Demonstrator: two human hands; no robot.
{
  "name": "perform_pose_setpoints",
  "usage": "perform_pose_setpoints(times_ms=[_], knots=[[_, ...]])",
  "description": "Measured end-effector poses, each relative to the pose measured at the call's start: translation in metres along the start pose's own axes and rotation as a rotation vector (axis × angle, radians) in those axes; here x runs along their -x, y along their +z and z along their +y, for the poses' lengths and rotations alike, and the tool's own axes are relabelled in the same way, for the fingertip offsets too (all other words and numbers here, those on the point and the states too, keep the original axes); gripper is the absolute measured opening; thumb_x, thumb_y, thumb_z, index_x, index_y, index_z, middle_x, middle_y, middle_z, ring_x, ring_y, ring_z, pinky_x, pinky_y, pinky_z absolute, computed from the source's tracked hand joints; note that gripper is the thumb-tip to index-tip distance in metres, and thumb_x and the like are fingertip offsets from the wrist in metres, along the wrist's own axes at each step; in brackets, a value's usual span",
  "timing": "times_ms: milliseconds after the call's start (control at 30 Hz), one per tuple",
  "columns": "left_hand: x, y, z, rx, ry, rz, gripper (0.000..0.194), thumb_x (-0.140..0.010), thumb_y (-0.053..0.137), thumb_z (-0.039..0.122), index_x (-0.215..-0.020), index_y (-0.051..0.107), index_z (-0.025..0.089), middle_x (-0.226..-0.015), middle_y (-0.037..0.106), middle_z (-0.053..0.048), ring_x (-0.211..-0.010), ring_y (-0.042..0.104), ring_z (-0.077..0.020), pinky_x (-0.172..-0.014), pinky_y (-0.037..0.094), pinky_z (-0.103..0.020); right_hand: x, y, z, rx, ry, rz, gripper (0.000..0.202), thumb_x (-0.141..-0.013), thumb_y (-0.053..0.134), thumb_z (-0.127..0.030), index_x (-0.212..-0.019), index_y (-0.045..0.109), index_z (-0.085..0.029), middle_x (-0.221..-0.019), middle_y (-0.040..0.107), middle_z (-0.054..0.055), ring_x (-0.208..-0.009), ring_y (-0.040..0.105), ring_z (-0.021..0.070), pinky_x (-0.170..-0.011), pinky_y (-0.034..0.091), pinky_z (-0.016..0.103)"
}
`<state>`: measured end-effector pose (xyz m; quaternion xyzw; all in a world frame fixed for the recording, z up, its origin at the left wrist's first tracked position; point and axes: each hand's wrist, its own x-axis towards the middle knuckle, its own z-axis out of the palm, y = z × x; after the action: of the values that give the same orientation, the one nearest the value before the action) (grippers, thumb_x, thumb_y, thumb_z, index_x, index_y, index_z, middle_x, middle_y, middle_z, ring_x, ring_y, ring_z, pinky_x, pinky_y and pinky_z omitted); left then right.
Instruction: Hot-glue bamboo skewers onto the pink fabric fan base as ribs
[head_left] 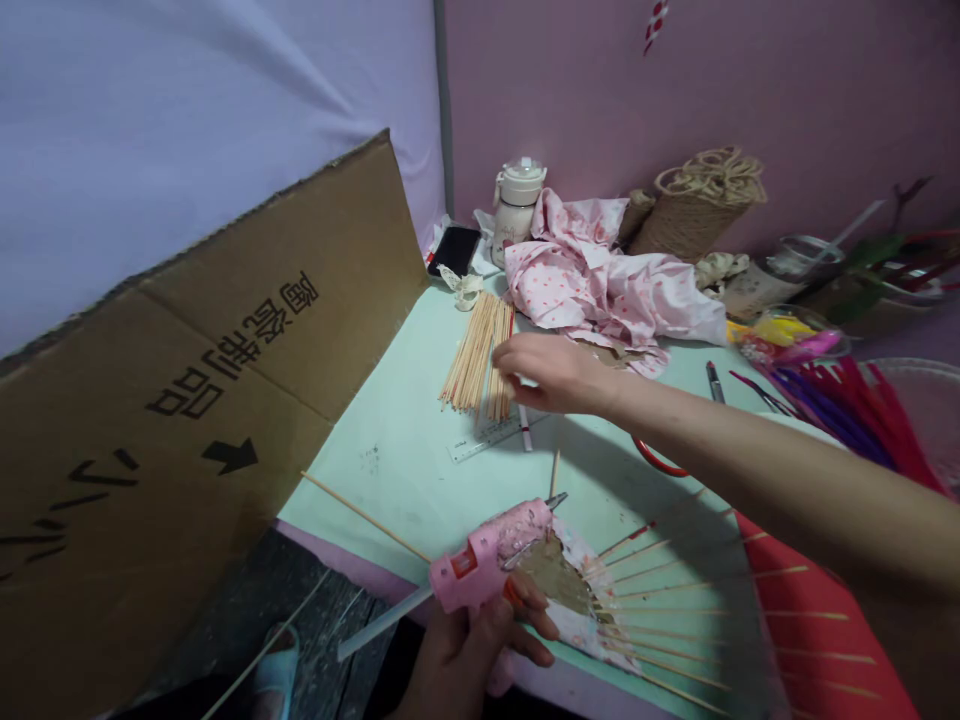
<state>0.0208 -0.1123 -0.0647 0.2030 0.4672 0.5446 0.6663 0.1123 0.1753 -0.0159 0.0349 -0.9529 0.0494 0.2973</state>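
My left hand [480, 640] is wrapped round the handle of a pink glue gun [491, 550], its nozzle pointing up and right and a glue stick out of its back. Beneath and right of it lies a fan-shaped piece of cardboard and patterned fabric [577, 590] with thin wooden sticks [675, 610] spreading to the right. My right hand [547, 372] is over the right side of a bundle of wooden skewers [474, 355], fingers bent down and together; whether they grip one is hidden. A ruler [487, 438] and a white pen [525, 428] lie just below that hand.
A large cardboard sheet [225, 380] stands along the left. Behind the skewers are a phone [454, 250], a white bottle [517, 205] and crumpled pink fabric [600, 280]. Twine rolls [694, 205], pipe cleaners [847, 400] and red material [817, 620] are on the right.
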Motion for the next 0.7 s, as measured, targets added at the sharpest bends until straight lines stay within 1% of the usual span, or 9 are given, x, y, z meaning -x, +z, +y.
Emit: perform_pose_setpoints(times_ms=[100,167,200,267,333,433,567,633,700], knots=[[-0.005,-0.001,0.007,-0.045,0.036,0.098,0.043,-0.084,0.066,0.059,-0.084,0.076,0.018,-0.077,0.078,-0.006,-0.064,0.069,-0.0192,-0.066,0.053,-0.030,0.028,-0.032,-0.027,-0.245,0.403,0.680,0.022,-0.086,0.057,-0.011,-0.103,0.052,-0.024,-0.089,0.065,0.000,-0.070,0.061,0.0105,-0.065,0.052,0.027],[-0.011,0.000,0.017,-0.054,0.053,0.181,0.039,-0.084,0.067,0.055,-0.078,0.076,0.017,-0.074,0.077,-0.006,-0.062,0.068,-0.0189,-0.067,0.053,-0.030,0.052,-0.056,-0.042,-0.341,0.693,1.073,0.026,-0.078,0.065,-0.013,-0.097,0.052,-0.024,-0.080,0.067,-0.003,-0.063,0.060,0.0096,-0.059,0.050,0.024],[-0.015,0.001,0.022,-0.035,0.046,0.218,0.037,-0.083,0.069,0.052,-0.075,0.076,0.017,-0.072,0.076,-0.006,-0.063,0.068,-0.0188,-0.068,0.054,-0.029,0.064,-0.067,-0.049,-0.401,0.819,1.217,0.029,-0.071,0.068,-0.012,-0.092,0.052,-0.023,-0.074,0.066,-0.004,-0.060,0.060,0.0094,-0.055,0.049,0.021],[-0.023,0.005,0.034,0.022,0.048,0.255,0.033,-0.083,0.070,0.049,-0.078,0.075,0.017,-0.077,0.077,-0.006,-0.067,0.070,-0.0192,-0.067,0.055,-0.028,0.090,-0.084,-0.064,-0.541,1.114,1.373,0.031,-0.062,0.071,-0.010,-0.086,0.054,-0.021,-0.065,0.064,-0.004,-0.055,0.058,0.0083,-0.051,0.047,0.017],[-0.032,0.012,0.044,0.069,0.036,0.271,0.033,-0.082,0.071,0.048,-0.084,0.076,0.016,-0.081,0.078,-0.008,-0.072,0.072,-0.0197,-0.067,0.057,-0.027,0.112,-0.092,-0.080,-0.654,1.335,1.468,0.031,-0.056,0.071,-0.009,-0.081,0.055,-0.019,-0.063,0.064,-0.004,-0.053,0.058,0.0070,-0.049,0.047,0.014],[-0.041,0.030,0.053,0.136,0.008,0.216,0.039,-0.080,0.075,0.048,-0.097,0.076,0.013,-0.090,0.079,-0.011,-0.075,0.073,-0.0196,-0.069,0.059,-0.026,0.133,-0.089,-0.107,-0.779,1.511,1.503,0.032,-0.051,0.074,-0.008,-0.075,0.055,-0.018,-0.064,0.064,-0.002,-0.054,0.057,0.0060,-0.049,0.048,0.012],[-0.041,0.054,0.053,0.148,-0.013,0.036,0.034,-0.083,0.073,0.044,-0.100,0.078,0.015,-0.121,0.074,-0.013,-0.086,0.075,-0.0220,-0.070,0.061,-0.027,0.142,-0.075,-0.140,-0.907,1.601,1.446,0.030,-0.052,0.081,-0.014,-0.074,0.061,-0.016,-0.067,0.063,-0.003,-0.056,0.057,0.0047,-0.051,0.050,0.011],[-0.037,0.061,0.051,0.139,-0.022,-0.058,0.032,-0.085,0.072,0.045,-0.092,0.080,0.014,-0.116,0.076,-0.012,-0.088,0.075,-0.0227,-0.074,0.062,-0.028,0.144,-0.070,-0.151,-0.978,1.612,1.392,0.032,-0.051,0.084,-0.018,-0.074,0.062,-0.016,-0.069,0.063,-0.003,-0.058,0.057,0.0036,-0.052,0.050,0.009],[-0.033,0.063,0.049,0.131,-0.025,-0.111,0.033,-0.086,0.070,0.045,-0.086,0.080,0.014,-0.101,0.079,-0.011,-0.088,0.075,-0.0227,-0.079,0.062,-0.028,0.148,-0.067,-0.159,-1.029,1.609,1.350,0.033,-0.051,0.087,-0.021,-0.073,0.063,-0.015,-0.071,0.062,-0.003,-0.059,0.057,0.0025,-0.053,0.050,0.007]])
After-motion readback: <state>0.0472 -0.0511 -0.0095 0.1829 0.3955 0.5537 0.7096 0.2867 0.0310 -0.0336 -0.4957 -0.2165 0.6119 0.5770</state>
